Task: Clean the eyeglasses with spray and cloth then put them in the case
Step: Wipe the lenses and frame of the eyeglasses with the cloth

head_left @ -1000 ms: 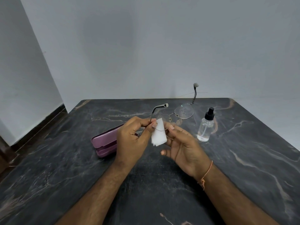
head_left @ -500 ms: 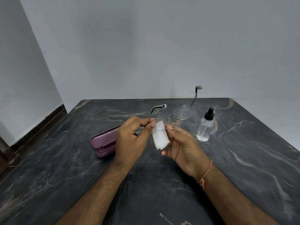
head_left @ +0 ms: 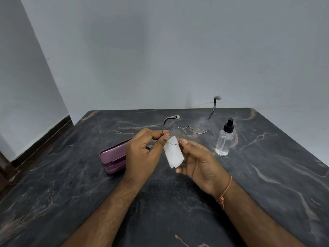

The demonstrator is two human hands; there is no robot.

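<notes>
Thin metal-framed eyeglasses (head_left: pixel 199 126) with both temples unfolded are held above the dark marble table (head_left: pixel 267 175). My left hand (head_left: pixel 144 150) pinches the frame at the hinge of the nearer lens. My right hand (head_left: pixel 197 161) pinches a small folded white cloth (head_left: pixel 173 154) against that nearer lens. The clear spray bottle (head_left: pixel 224 139) with a black nozzle stands upright to the right of the glasses. The purple eyeglass case (head_left: pixel 114 156) lies slightly open on the table, partly hidden behind my left hand.
A pale wall rises behind the table's far edge. Off the table's left edge are a dark skirting board and a strip of floor (head_left: pixel 7 168). An orange thread bracelet (head_left: pixel 225 191) circles my right wrist.
The cloth has slid a little lower and tilted to the right over the nearer lens. The glasses have tipped slightly, the far temple tip sinking a bit. Both hands stay in place.
</notes>
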